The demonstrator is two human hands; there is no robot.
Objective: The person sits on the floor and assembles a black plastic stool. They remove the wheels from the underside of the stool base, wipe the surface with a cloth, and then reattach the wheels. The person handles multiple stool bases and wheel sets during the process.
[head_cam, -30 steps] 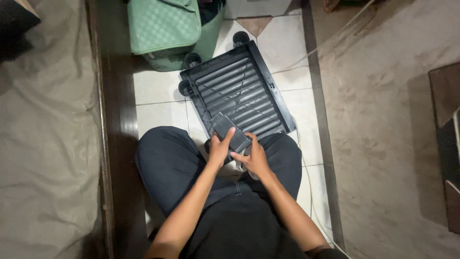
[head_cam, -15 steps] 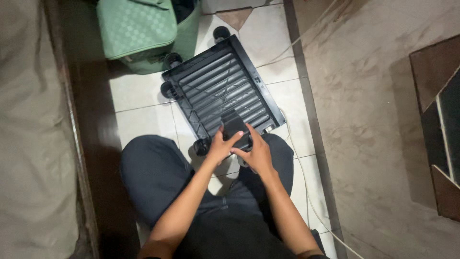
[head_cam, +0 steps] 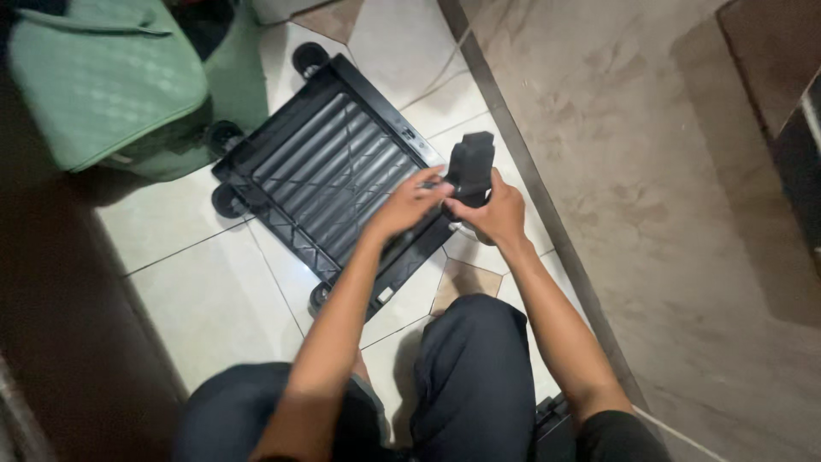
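The black ribbed plastic trolley base on small castor wheels (head_cam: 329, 175) lies on the pale floor tiles (head_cam: 205, 282), a green quilted bag (head_cam: 103, 81) at its ten o'clock. A second ago both hands worked low over the lap; now they are raised at the base's three o'clock corner. The small black plastic part (head_cam: 472, 167) is pinched between the left hand's (head_cam: 409, 201) fingertips and the right hand's (head_cam: 492, 214) curled fingers.
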